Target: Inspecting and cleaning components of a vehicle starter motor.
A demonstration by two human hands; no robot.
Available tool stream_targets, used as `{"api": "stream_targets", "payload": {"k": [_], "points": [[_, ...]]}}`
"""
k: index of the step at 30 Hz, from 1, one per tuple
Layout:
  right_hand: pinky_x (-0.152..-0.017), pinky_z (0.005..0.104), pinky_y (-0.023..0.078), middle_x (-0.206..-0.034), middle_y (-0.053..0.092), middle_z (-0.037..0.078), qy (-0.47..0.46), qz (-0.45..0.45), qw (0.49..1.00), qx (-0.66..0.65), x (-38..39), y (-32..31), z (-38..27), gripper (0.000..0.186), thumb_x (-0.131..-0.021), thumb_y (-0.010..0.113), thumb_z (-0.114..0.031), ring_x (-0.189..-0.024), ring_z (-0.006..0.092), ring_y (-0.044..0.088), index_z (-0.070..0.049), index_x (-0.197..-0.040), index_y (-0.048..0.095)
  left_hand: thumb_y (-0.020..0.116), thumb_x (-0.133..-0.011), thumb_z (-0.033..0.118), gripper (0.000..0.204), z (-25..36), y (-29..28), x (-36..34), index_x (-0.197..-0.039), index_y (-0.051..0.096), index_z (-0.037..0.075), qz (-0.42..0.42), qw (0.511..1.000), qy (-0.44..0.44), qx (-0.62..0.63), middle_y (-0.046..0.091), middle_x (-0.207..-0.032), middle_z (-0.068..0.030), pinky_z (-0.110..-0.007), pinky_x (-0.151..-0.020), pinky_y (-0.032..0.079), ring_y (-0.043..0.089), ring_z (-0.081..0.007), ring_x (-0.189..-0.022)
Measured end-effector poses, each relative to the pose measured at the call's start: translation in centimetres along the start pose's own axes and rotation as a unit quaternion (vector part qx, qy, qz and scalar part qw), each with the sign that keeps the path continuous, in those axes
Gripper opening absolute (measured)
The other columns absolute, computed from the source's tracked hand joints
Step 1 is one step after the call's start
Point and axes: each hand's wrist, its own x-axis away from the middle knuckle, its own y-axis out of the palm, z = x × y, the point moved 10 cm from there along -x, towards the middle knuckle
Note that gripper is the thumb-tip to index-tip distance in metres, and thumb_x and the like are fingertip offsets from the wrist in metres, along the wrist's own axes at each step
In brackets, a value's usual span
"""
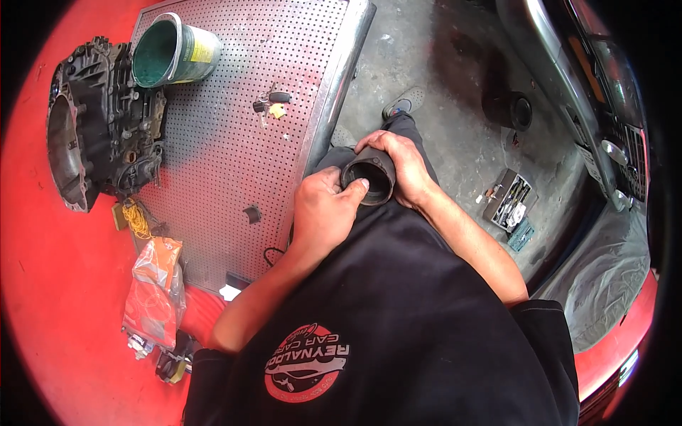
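Observation:
Both my hands hold a dark hollow cylinder point(369, 172) in front of my body, its open end facing up toward me. My right hand point(406, 165) wraps the far right side, fingers curled over the outer wall. At the left, my left hand point(325, 207) is closed on the near side, with the thumb tip at the inner edge of the opening. The cylinder's outside looks worn and matte. Its inside is shaded, and its lower end is hidden. A small dark curved piece point(252, 214) lies on the perforated metal table point(220, 234) beside my left arm.
A green bucket point(158, 53), car keys point(278, 97) and a black wire are on the table. A gearbox housing point(106, 131), yellow cord point(135, 219) and an orange plastic bag point(155, 284) lie left. Rightward are a toolbox point(510, 200), a black container point(516, 111) and a vehicle point(579, 92).

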Motion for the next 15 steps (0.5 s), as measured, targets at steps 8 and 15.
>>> {"api": "stream_targets", "payload": {"k": [8,15], "points": [[-0.090,0.0321,0.053,-0.100,0.074,0.010,-0.010,0.005,1.000,-0.015,-0.1,-0.1,-0.7,0.031,-0.100,0.059,-0.023,-0.094,0.0178,0.067,0.003,-0.100,0.076,0.082,-0.089,0.020,0.029,-0.1,-0.1,-1.2,-0.083,0.069,-0.005,0.067,0.995,0.068,-0.004,0.069,-0.071,-0.0187,-0.042,-0.064,0.052,0.066,-0.0208,-0.064],[-0.089,0.0324,0.054,-0.101,0.075,0.011,0.000,-0.002,1.000,-0.014,-0.3,0.2,-0.6,0.032,-0.099,0.059,-0.024,-0.094,0.0179,0.068,0.003,-0.100,0.076,0.081,-0.090,0.020,0.030,-0.3,-0.2,-1.3,-0.082,0.068,-0.006,0.072,0.994,0.076,-0.018,0.071,-0.075,-0.0220,-0.045,-0.068,0.054,0.070,-0.0277,-0.067]]}}
